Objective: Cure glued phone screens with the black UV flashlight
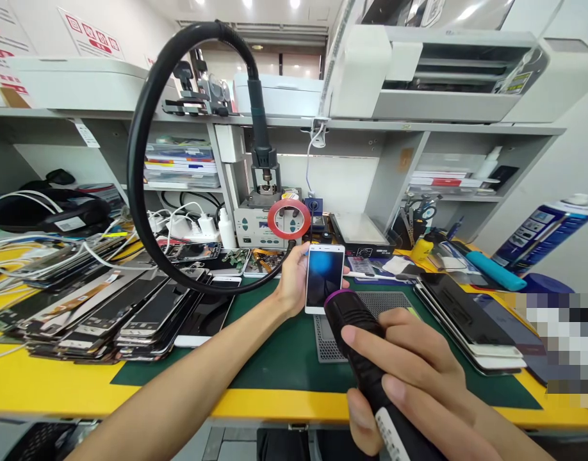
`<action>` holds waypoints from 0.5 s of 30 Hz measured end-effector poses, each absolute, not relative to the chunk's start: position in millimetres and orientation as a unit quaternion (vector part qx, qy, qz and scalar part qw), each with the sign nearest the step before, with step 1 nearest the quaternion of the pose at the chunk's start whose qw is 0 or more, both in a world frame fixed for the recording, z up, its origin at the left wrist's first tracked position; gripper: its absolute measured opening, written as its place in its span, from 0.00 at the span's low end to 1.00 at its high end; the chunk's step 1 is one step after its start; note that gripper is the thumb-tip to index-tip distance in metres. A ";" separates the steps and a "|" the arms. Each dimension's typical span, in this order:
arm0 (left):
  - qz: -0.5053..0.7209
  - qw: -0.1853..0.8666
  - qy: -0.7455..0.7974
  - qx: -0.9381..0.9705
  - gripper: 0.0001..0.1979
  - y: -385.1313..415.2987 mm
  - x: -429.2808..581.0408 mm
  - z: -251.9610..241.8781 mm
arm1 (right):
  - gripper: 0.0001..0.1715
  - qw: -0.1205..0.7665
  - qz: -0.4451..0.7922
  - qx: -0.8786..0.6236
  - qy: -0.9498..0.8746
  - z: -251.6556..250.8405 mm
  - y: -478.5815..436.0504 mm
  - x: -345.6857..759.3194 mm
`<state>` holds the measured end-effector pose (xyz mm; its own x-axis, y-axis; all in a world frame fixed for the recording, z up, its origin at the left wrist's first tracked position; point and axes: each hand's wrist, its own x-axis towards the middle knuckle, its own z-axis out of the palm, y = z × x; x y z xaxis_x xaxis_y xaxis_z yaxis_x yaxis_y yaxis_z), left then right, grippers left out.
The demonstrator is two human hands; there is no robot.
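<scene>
Holding white phone [323,278]: left hand [293,283]. Right hand [416,362]: torch [351,315], label [389,430] unreadable.

Phone [325,282] over mat [275,368], screens [145,315] stacked left, shelf [400,153] behind

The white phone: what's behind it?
Past the right edge of the phone, fingertips of the left hand show. A grey pad shows below and to the right. The phone's back and whatever lies directly behind it are covered.

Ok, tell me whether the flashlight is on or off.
On, apparently: the flashlight points at the phone, which shows a blue glow.
</scene>
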<state>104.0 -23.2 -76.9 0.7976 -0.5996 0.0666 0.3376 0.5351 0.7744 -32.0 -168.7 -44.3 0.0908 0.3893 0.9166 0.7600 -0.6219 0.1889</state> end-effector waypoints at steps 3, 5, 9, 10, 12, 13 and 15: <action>-0.271 0.864 -0.157 0.394 0.34 -23.1 103.4 -75.3 | 0.14 0.183 -0.545 -0.717 -0.394 -47.9 -167.1 -32.1; -0.268 0.867 -0.150 0.391 0.34 -23.1 103.0 -74.5 | 0.14 0.184 -0.543 -0.716 -0.397 -48.9 -166.3 -31.9; -0.268 0.869 -0.147 0.390 0.33 -23.3 102.6 -74.7 | 0.14 0.195 -0.542 -0.713 -0.399 -49.8 -168.4 -30.2; -0.270 0.868 -0.149 0.390 0.33 -23.5 102.5 -75.2 | 0.13 0.196 -0.542 -0.711 -0.403 -50.7 -169.5 -29.5; -0.273 0.866 -0.153 0.390 0.33 -23.8 102.2 -76.2 | 0.13 0.193 -0.543 -0.707 -0.410 -53.7 -171.2 -27.4; -0.273 0.865 -0.153 0.391 0.33 -24.0 102.1 -76.7 | 0.13 0.195 -0.545 -0.706 -0.407 -55.5 -171.7 -25.8; -0.273 0.866 -0.151 0.390 0.33 -24.2 101.8 -77.9 | 0.13 0.211 -0.551 -0.700 -0.401 -58.4 -171.7 -21.2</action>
